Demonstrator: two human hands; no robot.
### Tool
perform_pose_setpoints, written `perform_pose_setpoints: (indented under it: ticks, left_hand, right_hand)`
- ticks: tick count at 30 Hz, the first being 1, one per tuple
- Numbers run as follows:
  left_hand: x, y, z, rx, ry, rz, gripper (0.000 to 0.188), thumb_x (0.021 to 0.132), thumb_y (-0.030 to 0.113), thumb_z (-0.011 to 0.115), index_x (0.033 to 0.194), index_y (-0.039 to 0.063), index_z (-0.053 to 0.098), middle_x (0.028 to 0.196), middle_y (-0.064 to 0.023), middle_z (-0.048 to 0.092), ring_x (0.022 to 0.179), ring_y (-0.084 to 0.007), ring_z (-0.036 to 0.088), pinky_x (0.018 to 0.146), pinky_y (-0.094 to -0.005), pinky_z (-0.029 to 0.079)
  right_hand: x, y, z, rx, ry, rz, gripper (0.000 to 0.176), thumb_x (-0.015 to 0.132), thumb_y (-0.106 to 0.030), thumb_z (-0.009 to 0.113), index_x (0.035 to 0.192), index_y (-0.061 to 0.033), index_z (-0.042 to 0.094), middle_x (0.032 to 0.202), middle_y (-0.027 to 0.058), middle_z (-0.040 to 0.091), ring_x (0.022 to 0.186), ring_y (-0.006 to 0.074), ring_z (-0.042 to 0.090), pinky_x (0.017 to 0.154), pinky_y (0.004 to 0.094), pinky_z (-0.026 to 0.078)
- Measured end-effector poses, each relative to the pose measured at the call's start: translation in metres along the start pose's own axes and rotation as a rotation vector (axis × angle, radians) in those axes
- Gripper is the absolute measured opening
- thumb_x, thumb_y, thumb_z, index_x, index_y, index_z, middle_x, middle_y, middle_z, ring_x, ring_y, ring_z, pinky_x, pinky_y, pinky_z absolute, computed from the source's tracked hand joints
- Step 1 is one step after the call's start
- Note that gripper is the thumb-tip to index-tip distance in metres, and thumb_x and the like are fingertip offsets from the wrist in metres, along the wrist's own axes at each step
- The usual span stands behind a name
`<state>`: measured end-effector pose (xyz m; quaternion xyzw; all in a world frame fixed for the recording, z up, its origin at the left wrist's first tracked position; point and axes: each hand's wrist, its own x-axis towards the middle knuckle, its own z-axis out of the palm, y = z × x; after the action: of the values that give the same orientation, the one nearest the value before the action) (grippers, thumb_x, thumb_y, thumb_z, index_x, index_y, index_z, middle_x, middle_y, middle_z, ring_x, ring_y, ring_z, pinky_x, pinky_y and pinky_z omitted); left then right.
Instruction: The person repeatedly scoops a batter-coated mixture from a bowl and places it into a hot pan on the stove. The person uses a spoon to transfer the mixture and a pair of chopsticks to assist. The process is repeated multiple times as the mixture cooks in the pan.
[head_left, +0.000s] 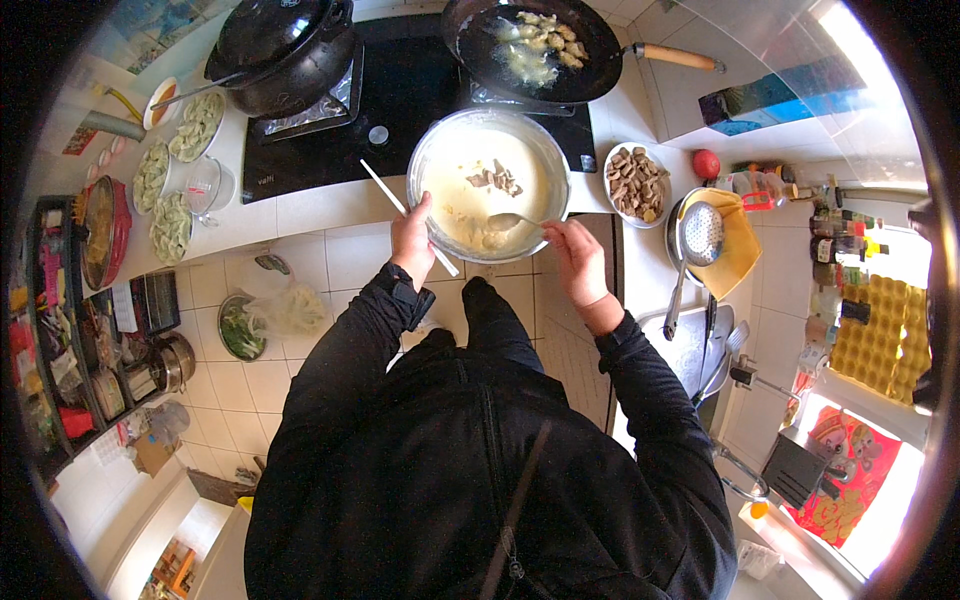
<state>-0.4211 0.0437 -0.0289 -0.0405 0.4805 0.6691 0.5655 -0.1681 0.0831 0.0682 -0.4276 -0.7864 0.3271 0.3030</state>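
A metal bowl (564, 169) of pale, creamy batter (461, 150) is in front of me at the counter's edge. My left hand (413, 244) grips its left rim, and a pair of white chopsticks (381, 181) is held in the same hand. In my right hand (583, 259) is a metal spoon (504, 220), its bowl dipping into the batter near the lower right rim. Brown chopped pieces (496, 178), apparently meat, lie partly coated in the middle of the batter. Beyond the bowl, battered pieces (551, 37) fry in bubbling oil inside a wok (465, 52).
The wok's wooden handle (679, 57) points right. A lidded black pot (289, 67) occupies the left burner of the black cooktop (409, 56). At right are a plate of brown pieces (636, 184) and a skimmer (703, 234). Plates of pale green dumplings (171, 225) and a measuring cup (206, 186) stand left.
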Motion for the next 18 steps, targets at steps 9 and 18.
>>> perform_pose_setpoints:
  ticks: [9, 18]
  left_hand:
    - [0.0, 0.0, -0.001, 0.032, 0.009, -0.014, 0.042, 0.087, 0.025, 0.068, 0.117, -0.002, 0.055, 0.111, -0.0129, 0.064, 0.1, -0.024, 0.062, 0.089, -0.0383, 0.049]
    - [-0.001, 0.0, -0.001, -0.019, -0.032, 0.018, 0.042, 0.086, 0.02, 0.069, 0.117, -0.005, 0.057, 0.112, -0.0156, 0.064, 0.099, -0.0245, 0.063, 0.088, -0.0389, 0.05]
  right_hand:
    - [-0.009, -0.006, 0.005, -0.093, -0.083, -0.214, 0.011, 0.085, 0.001, 0.059, 0.096, -0.0007, 0.063, 0.081, 0.0138, 0.063, 0.076, 0.0315, 0.062, 0.066, 0.0369, 0.05]
    - [-0.005, 0.009, 0.009, -0.086, -0.082, -0.171, 0.02, 0.082, 0.001, 0.057, 0.101, -0.004, 0.062, 0.089, 0.0154, 0.062, 0.079, 0.0356, 0.061, 0.069, 0.0413, 0.05]
